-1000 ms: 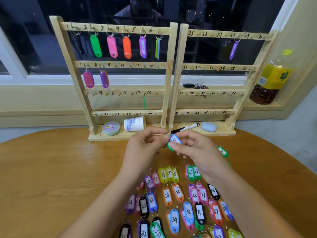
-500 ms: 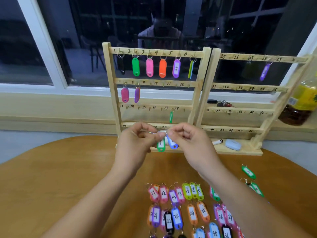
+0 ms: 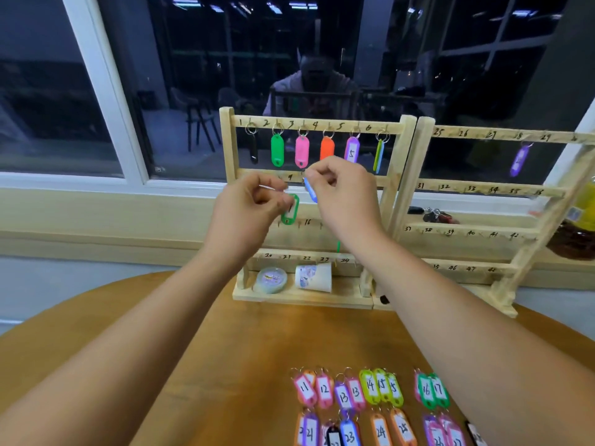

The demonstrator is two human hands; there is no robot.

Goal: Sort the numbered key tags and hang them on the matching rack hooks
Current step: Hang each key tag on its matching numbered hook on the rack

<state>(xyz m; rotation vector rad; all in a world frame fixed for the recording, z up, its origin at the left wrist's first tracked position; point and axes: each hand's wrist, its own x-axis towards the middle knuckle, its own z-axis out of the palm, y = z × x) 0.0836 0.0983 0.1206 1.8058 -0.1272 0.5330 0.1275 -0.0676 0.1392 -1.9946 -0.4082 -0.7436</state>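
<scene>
Two wooden racks with numbered hooks stand at the table's far edge, the left rack [image 3: 395, 194] and the right rack [image 3: 489, 191]. My left hand [image 3: 248, 207] pinches the ring of a green key tag [image 3: 289, 210], which hangs below my fingers in front of the second and third rows. My right hand [image 3: 341, 194] pinches a blue key tag [image 3: 310, 189] right at the second row, near the number 9. The top row carries several coloured tags, one per hook. Rows of numbered tags [image 3: 370, 391] lie on the table near me.
A tape roll [image 3: 272, 280] and a paper cup [image 3: 314, 277] lie on the left rack's base. A purple tag [image 3: 519, 160] hangs on the right rack. A bottle [image 3: 576, 233] stands at the far right. Keys [image 3: 434, 215] lie on the sill behind.
Both hands have risen from just above the table to the rack's second row, carrying the green and blue tags. The two tags have come apart, one in each hand.
</scene>
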